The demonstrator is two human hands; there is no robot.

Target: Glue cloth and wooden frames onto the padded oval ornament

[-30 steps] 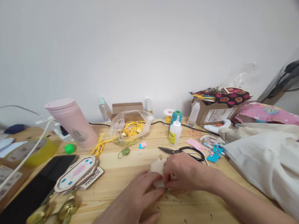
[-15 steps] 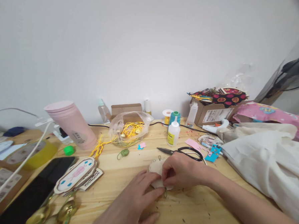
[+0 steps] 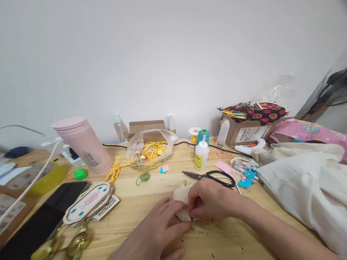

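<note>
A pale round disc (image 3: 181,194) with a scalloped-looking edge lies on the wooden table. Small green cord loops show at its top and bottom edges. My left hand (image 3: 159,234) rests at its left and lower side, fingers spread and stretched, fingertips touching it. Over the right part of the disc, my right hand (image 3: 209,199) is closed in a pinch; whatever its fingertips hold is hidden. Black-handled scissors (image 3: 220,178) lie just beyond my right hand. Farther back stands a glue bottle (image 3: 201,156) with a yellow label, and a green cord bundle (image 3: 144,177) lies left of the disc.
At left are a pink tumbler (image 3: 82,144), a phone (image 3: 46,220), stacked decorated plaques (image 3: 88,203) and gold bells (image 3: 79,241). A plastic bag (image 3: 153,150) holds yellow cord. White cloth (image 3: 301,179) and a cardboard box (image 3: 249,132) occupy the right side.
My right fingertips have shifted very slightly at the disc, and the green loop at its lower edge shows a little more. My left hand has barely moved.
</note>
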